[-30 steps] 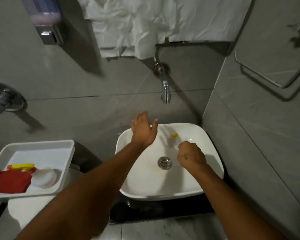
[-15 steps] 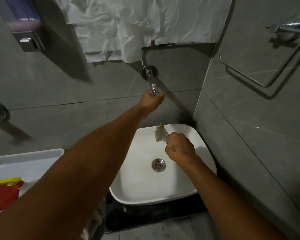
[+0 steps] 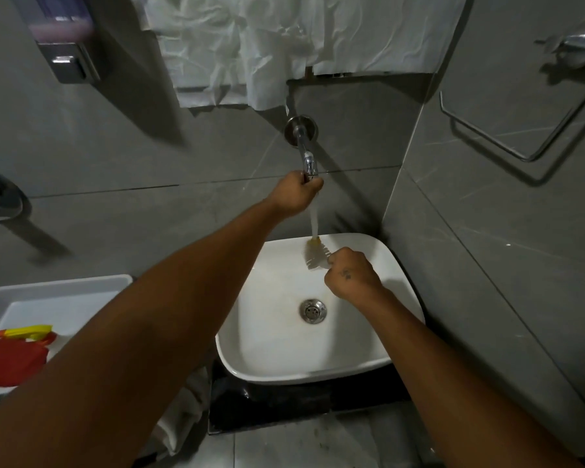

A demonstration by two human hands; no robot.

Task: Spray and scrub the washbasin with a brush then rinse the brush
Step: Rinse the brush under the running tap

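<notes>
The white washbasin (image 3: 267,349) sits below a chrome wall tap (image 3: 307,153). My left hand (image 3: 293,194) is closed around the end of the tap. Water (image 3: 314,219) runs from it down into the basin. My right hand (image 3: 350,276) grips a small brush (image 3: 314,253) with white bristles and a yellow tip, held over the far side of the basin right under the stream. The handle is hidden inside my fist. A metal drain (image 3: 313,310) lies at the basin's centre.
A white tray (image 3: 58,288) at the left holds a red and yellow spray bottle (image 3: 17,349). A soap dispenser (image 3: 65,38) and crumpled white paper (image 3: 267,45) hang on the back wall. A chrome rail (image 3: 520,143) is on the right wall, close to the basin.
My left hand rose from above the basin to the tap and closed on it. Water now flows. My right hand moved the brush toward the far rim, under the stream.
</notes>
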